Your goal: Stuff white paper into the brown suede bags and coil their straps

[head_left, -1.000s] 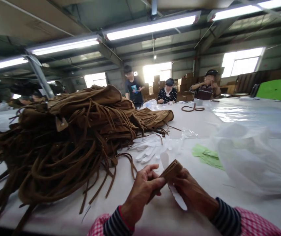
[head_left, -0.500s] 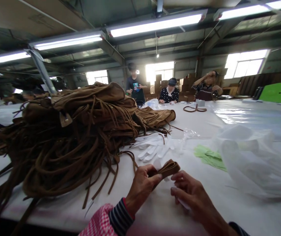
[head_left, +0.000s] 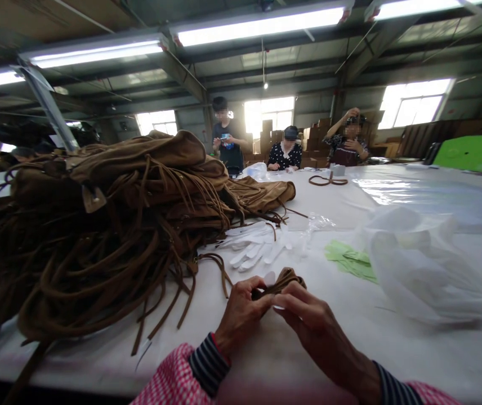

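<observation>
Surface: a wide white surface (head_left: 414,360) fills the lower and middle of the frame, up to three people (head_left: 285,154) at its far end, in the upper centre.
Pile: a big heap of brown suede bags (head_left: 110,225) with long fringes lies on the left half, and the fringes hang toward the lower left.
Plastic: a crumpled clear plastic bag (head_left: 418,264) lies at the right, well apart from the heap.
Gloves: white gloves (head_left: 253,244) lie flat at the centre, just beside the edge of the heap.
Paper: green slips (head_left: 348,259) lie between the gloves and the plastic bag.
Left hand: the left hand (head_left: 241,315), at lower centre, is closed and grips one end of the folded brown strap (head_left: 285,278).
Right hand: the right hand (head_left: 308,320) pinches the same strap with thumb and fingertips.
Strap: it is held just above the surface, near the gloves, at lower centre.
</observation>
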`<state>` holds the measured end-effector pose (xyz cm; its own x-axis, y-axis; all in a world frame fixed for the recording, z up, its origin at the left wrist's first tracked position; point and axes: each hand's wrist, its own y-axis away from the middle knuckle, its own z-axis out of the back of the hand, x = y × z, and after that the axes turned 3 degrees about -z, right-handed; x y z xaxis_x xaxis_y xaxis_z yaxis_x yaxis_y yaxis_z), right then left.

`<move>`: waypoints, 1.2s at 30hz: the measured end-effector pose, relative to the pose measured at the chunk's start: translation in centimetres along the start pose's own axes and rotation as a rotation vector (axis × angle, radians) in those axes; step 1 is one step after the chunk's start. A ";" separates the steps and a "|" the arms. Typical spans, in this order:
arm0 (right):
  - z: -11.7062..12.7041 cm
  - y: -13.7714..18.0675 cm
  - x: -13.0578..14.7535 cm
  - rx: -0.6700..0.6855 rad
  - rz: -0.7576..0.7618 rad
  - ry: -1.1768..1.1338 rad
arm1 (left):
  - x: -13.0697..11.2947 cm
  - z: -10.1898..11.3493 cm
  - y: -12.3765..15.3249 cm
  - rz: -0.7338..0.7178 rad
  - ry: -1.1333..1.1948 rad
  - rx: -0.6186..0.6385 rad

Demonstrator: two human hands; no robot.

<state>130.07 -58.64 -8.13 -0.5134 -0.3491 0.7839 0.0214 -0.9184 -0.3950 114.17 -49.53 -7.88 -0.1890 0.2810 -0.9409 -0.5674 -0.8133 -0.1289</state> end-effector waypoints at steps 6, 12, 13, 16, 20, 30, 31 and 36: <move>-0.7 -2.2 -0.8 -0.050 -0.176 -0.266 | 0.3 -0.4 0.2 -0.033 0.075 -0.011; -1.0 -3.1 -2.7 -0.017 -0.371 -0.599 | 0.6 -0.3 0.1 -0.032 0.156 -0.044; -0.9 -3.2 -2.8 -0.007 -0.363 -0.604 | 0.5 -0.2 0.1 -0.037 0.150 -0.042; -0.6 -3.3 -2.7 0.024 -0.304 -0.599 | 0.4 -0.1 0.1 -0.057 0.087 -0.026; 0.1 -3.8 -2.5 0.085 -0.265 -0.524 | 0.3 -0.2 0.4 -0.097 -0.088 -0.024; 1.4 -4.4 -1.9 0.212 -0.422 -0.614 | 0.6 -0.8 0.8 -0.151 -0.344 0.019; 1.4 -4.4 -2.1 0.203 -0.431 -0.611 | 0.7 -0.8 0.9 -0.157 -0.341 0.021; 0.9 -4.3 -2.6 0.166 -0.464 -0.611 | 1.1 -0.9 1.0 -0.182 -0.332 0.021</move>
<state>132.07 -53.93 -8.01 0.0612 0.0808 0.9948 0.0729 -0.9944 0.0763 114.11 -50.46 -9.34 -0.3314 0.5725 -0.7499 -0.6313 -0.7253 -0.2747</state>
